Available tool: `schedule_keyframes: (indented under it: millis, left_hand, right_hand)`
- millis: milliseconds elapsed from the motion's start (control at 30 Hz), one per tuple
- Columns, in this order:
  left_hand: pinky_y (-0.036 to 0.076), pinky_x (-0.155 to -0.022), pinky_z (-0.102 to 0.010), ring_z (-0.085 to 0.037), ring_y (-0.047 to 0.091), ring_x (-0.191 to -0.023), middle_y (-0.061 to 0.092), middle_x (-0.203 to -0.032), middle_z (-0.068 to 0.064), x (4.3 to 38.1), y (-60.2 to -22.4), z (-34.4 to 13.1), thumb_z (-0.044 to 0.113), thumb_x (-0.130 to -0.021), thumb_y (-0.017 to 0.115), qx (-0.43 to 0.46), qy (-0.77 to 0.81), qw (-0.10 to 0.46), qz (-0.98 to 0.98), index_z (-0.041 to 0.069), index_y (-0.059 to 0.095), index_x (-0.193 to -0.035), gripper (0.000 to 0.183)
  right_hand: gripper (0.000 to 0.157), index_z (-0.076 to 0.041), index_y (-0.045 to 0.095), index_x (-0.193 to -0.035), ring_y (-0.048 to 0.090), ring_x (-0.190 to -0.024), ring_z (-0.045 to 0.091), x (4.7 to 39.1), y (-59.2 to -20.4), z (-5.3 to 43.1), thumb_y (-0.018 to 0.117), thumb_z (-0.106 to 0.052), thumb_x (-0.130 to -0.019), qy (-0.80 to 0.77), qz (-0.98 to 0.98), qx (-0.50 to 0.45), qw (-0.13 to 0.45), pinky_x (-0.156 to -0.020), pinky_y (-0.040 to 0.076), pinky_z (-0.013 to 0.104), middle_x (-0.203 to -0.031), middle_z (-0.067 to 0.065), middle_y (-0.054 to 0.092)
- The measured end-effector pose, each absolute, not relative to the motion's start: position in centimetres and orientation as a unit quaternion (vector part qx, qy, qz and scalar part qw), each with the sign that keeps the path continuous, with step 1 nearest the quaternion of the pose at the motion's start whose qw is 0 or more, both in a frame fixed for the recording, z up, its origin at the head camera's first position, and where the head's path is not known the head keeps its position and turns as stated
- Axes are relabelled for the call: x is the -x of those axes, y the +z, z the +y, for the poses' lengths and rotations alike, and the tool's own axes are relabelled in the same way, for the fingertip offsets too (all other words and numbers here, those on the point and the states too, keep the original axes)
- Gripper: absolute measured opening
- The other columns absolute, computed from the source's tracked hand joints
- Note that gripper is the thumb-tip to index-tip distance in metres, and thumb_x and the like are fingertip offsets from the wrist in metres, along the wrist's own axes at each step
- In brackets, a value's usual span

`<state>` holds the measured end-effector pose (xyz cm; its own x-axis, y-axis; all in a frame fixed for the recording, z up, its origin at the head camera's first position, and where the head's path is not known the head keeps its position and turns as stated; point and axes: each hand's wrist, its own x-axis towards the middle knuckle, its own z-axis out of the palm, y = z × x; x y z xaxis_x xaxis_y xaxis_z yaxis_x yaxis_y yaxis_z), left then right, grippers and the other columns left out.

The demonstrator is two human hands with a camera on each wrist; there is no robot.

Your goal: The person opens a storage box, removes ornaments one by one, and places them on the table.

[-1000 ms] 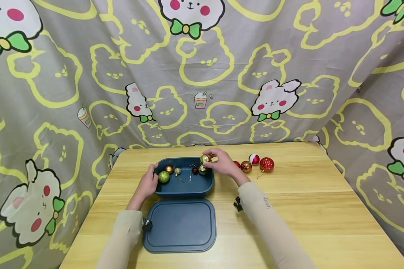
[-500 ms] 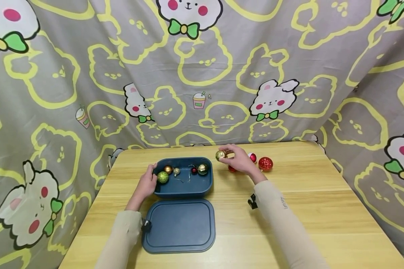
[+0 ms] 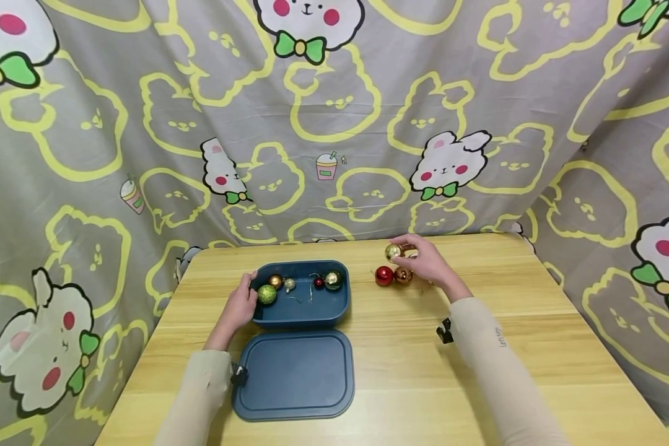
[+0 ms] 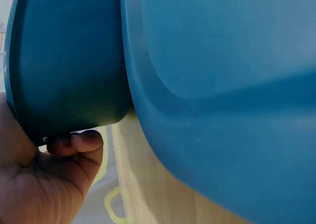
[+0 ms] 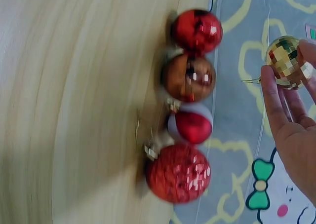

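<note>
A gold faceted Christmas ball is pinched between the fingers and thumb of my right hand, raised over the back of the table. Close by that hand sit a shiny red ball and a copper ball; a red-and-white ball and a large textured red ball show in the right wrist view. My left hand grips the left rim of a dark blue box. Inside lie a green glitter ball, a copper ball, a gold ball and smaller ornaments.
A flat blue lid lies on the wooden table, in front of the box. Behind the table hangs a grey patterned curtain.
My right hand has carried the gold ball from the box's right end to the right, over beside the loose balls. My left hand has stayed on the box rim.
</note>
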<state>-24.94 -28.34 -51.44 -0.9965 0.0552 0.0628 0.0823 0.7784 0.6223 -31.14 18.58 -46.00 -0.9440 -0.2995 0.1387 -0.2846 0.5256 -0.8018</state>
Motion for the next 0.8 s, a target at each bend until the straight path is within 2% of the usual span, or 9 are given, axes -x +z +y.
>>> schedule_keyframes:
  millis: [167,333,500,800]
  left_hand:
    - [0.043,-0.103,-0.06,-0.05,0.052,-0.131,0.038,-0.162,-0.025,25.2,-51.7,-28.4,0.006,-0.107,0.035,0.036,-0.331,0.029,-0.943,-0.001,0.035,-0.15,0.044]
    - [0.044,-0.098,-0.058,-0.048,0.055,-0.125,0.038,-0.163,-0.024,25.3,-51.9,-28.4,0.008,-0.107,0.035,0.037,-0.33,0.027,-0.943,0.0,0.035,-0.149,0.043]
    - [0.043,-0.095,-0.055,-0.045,0.055,-0.12,0.037,-0.164,-0.024,25.2,-51.8,-28.5,0.01,-0.107,0.033,0.036,-0.332,0.018,-0.942,0.0,0.034,-0.151,0.045]
    - [0.043,-0.101,-0.06,-0.051,0.051,-0.132,0.036,-0.163,-0.026,25.2,-51.6,-28.5,0.01,-0.107,0.031,0.036,-0.335,0.015,-0.941,0.0,0.032,-0.152,0.046]
  right_hand:
    - [0.045,-0.011,0.063,-0.139,0.057,-0.128,0.037,31.3,-46.1,20.9,0.074,-0.022,-0.096,-0.448,0.882,0.148,0.007,-0.103,0.048,0.055,-0.14,0.015,0.06]
    - [0.046,-0.011,0.062,-0.139,0.056,-0.129,0.038,31.2,-46.3,23.1,0.074,-0.02,-0.096,-0.458,0.88,0.124,0.003,-0.104,0.048,0.055,-0.141,0.015,0.061]
    - [0.049,-0.006,0.059,-0.142,0.056,-0.128,0.039,30.8,-46.4,25.1,0.073,-0.019,-0.097,-0.459,0.882,0.108,-0.004,-0.103,0.048,0.053,-0.137,0.019,0.062]
    - [0.05,-0.005,0.057,-0.143,0.052,-0.132,0.043,30.3,-46.3,28.1,0.073,-0.021,-0.098,-0.456,0.886,0.081,-0.011,-0.108,0.042,0.058,-0.139,0.021,0.059]
